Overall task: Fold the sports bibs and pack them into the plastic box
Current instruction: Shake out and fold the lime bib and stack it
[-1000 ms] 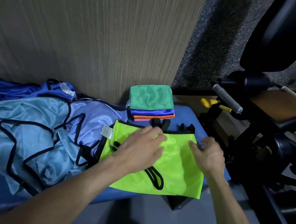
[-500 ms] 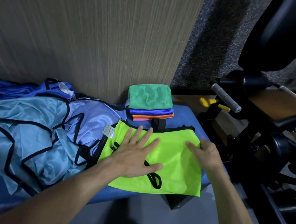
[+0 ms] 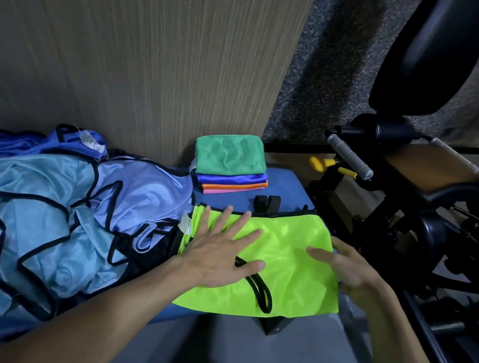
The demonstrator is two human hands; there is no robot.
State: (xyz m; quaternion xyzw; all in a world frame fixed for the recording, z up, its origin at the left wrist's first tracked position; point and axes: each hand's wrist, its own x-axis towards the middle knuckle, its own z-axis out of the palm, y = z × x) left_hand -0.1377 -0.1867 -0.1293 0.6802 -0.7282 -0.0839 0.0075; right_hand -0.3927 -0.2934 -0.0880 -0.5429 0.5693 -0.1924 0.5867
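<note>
Blue satin bibs with black trim (image 3: 41, 207) lie heaped on the left of the blue padded bench (image 3: 290, 186). Beside them the folded neon-green mesh bib (image 3: 287, 269) lies flat at the bench's right end, the left hand (image 3: 220, 256) spread flat on it, the right hand (image 3: 346, 272) at its right edge, apparently with fingers relaxed. Behind sits a stack of folded bibs, green on top (image 3: 229, 161).

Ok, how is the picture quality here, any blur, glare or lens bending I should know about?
Head view: wide-angle bending curves the wood-grain wall panel and the frame edges; the fingers of the right hand look slightly motion-smeared; soft sheen on the pale blue satin bibs; the neon green mesh bib and the left hand read sharp; the black gym machine sits dim.
</note>
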